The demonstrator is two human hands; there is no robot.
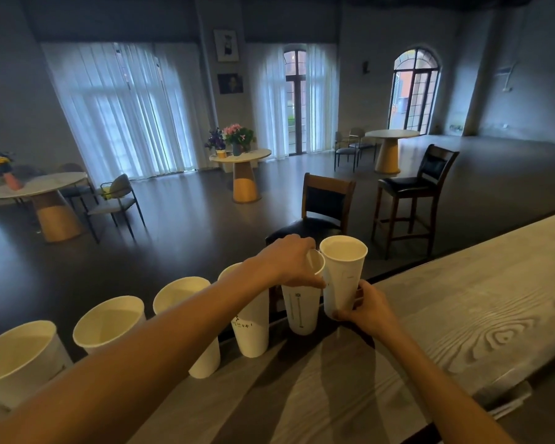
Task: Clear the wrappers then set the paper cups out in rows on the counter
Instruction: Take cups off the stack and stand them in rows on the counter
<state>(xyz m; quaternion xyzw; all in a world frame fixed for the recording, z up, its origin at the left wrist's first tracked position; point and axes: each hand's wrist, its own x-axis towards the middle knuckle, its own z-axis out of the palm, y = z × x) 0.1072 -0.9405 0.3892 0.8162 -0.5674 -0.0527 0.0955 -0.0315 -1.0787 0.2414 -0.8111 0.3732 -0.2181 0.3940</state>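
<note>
Several white paper cups stand in a row along the far edge of the grey wood-grain counter (481,302), from the nearest cup (16,357) at the left to a printed cup (302,312) near the middle. My left hand (293,261) reaches over the row and grips the rim of that printed cup from above. Just right of it, my right hand (370,310) holds another tall white cup (342,277) by its lower part, slightly raised beside the printed cup. No wrappers are in view.
Two dark bar stools (324,206) (414,190) stand just beyond the counter's far edge. Further off are round tables with chairs and flowers (237,139). The counter stretches away to the right.
</note>
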